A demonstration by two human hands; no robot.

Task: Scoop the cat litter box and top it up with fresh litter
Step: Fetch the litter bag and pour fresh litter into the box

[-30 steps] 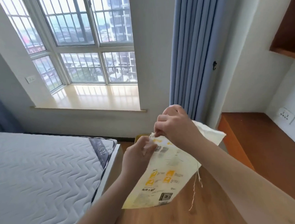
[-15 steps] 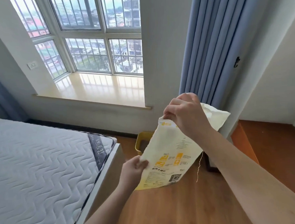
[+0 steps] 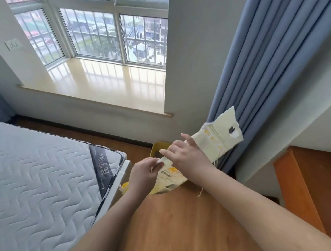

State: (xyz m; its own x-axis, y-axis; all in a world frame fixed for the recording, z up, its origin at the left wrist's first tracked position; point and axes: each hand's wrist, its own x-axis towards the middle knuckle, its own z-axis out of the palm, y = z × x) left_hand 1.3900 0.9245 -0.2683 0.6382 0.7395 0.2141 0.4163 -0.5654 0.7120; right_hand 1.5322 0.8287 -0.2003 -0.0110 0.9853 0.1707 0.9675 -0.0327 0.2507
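Observation:
A pale yellow litter bag [image 3: 216,142] with yellow print is held tilted over the floor, its torn top end pointing up and right toward the curtain. My left hand [image 3: 144,172] pinches the bag's lower edge. My right hand [image 3: 188,156] lies across the bag's middle with its fingers spread. Behind the hands, a yellow litter box [image 3: 158,147] stands on the floor by the wall; only its near corner and some dark litter show. A loose thread [image 3: 200,192] dangles from the bag.
A mattress [image 3: 45,178] on its bed frame fills the left. The wooden floor [image 3: 174,219] runs between the bed and an orange-edged wooden step [image 3: 296,191] on the right. A blue curtain [image 3: 268,64] hangs behind the bag, with a window sill [image 3: 106,84] beyond.
The view has tipped downward. The bag has swung from upright to lying low and tilted over the litter box. My right hand moved from the bag's top to its middle.

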